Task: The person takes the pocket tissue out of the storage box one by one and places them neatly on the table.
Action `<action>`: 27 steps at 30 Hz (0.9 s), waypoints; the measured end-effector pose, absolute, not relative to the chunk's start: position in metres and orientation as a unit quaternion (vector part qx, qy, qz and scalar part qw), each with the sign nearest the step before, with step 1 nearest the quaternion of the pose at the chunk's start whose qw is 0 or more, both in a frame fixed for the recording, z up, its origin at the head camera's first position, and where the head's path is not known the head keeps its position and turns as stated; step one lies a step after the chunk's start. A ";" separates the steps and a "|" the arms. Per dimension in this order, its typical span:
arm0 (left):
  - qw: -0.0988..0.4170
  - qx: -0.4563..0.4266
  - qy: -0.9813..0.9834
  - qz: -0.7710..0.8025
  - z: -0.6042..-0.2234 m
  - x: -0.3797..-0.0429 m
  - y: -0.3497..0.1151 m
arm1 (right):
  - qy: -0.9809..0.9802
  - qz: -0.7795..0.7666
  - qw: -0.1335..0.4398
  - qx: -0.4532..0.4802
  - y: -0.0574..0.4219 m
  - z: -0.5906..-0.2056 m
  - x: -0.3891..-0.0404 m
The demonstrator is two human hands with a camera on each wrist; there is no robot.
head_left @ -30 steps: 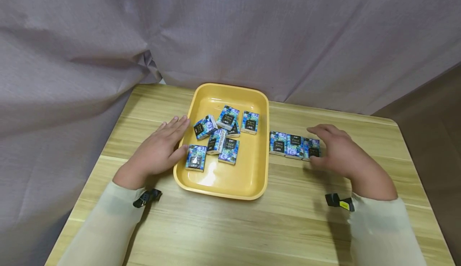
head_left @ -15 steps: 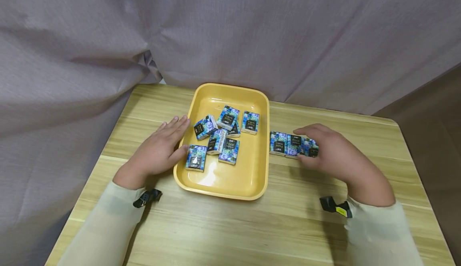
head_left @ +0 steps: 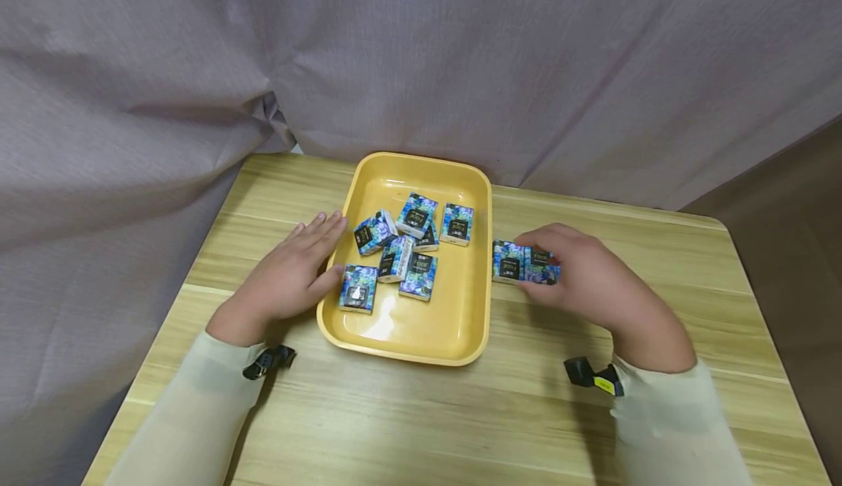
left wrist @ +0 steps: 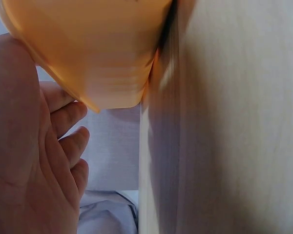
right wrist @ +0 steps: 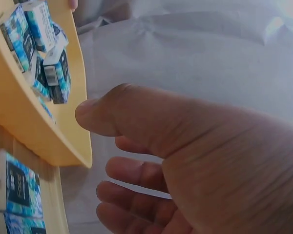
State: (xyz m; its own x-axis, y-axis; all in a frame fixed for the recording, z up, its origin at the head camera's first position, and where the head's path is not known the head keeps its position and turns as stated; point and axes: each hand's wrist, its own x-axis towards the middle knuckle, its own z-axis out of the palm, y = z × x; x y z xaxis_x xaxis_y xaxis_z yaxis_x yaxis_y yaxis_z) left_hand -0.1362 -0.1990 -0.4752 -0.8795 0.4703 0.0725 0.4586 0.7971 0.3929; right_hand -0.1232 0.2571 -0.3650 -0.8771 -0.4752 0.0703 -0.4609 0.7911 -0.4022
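My left hand lies along the left rim of a yellow tray, fingers straight and fingertips over the rim. Inside the tray lie several small tissue packs with blue floral print and black labels, some overlapping. Right of the tray, a tissue pack lies beside its right wall, with a second tissue pack against it. My right hand hovers over this row, thumb and forefinger spread to either side of the second pack. It covers the row's right end. In the right wrist view its fingers are loosely bent and hold nothing.
The wooden table carries the tray near its back edge. A grey curtain hangs right behind it. Black camera straps sit at both wrists.
My right hand has moved left along the row of packs, and the third pack has gone out of sight beneath it. My left hand and the tray have stayed in place.
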 end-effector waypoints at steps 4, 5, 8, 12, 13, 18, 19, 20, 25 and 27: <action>0.015 0.243 0.948 0.204 -0.475 -0.136 -0.199 | 0.945 -0.209 0.021 -0.250 0.249 -0.365 -0.124; 0.015 0.244 0.948 0.204 -0.475 -0.136 -0.199 | 0.945 -0.209 0.023 -0.250 0.247 -0.365 -0.124; 0.017 0.245 0.948 0.204 -0.474 -0.135 -0.200 | 0.945 -0.209 0.027 -0.251 0.242 -0.366 -0.125; 0.022 0.246 0.948 0.203 -0.473 -0.135 -0.200 | 0.942 -0.216 0.029 -0.255 0.236 -0.370 -0.126; 0.023 0.246 0.948 0.203 -0.473 -0.135 -0.200 | 0.940 -0.220 0.028 -0.258 0.234 -0.371 -0.126; 0.025 0.246 0.947 0.203 -0.472 -0.135 -0.200 | 0.932 -0.233 0.017 -0.276 0.228 -0.374 -0.129; 0.025 0.246 0.947 0.204 -0.472 -0.134 -0.199 | 0.931 -0.234 0.014 -0.279 0.228 -0.375 -0.130; 0.024 0.246 0.947 0.204 -0.472 -0.134 -0.199 | 0.930 -0.236 0.012 -0.281 0.227 -0.375 -0.130; 0.021 0.248 0.946 0.207 -0.472 -0.135 -0.198 | 0.926 -0.250 0.018 -0.280 0.221 -0.378 -0.132; 0.021 0.248 0.946 0.207 -0.472 -0.135 -0.198 | 0.926 -0.256 0.024 -0.276 0.218 -0.380 -0.133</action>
State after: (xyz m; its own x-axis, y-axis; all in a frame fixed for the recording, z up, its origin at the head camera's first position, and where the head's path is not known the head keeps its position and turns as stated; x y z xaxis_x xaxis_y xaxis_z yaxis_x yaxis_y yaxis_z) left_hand -0.1348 -0.1984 -0.4720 -0.8763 0.4777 0.0629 0.4602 0.7913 0.4026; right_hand -0.1327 0.2177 -0.3802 -0.8461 -0.5243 0.0965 -0.4992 0.7157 -0.4884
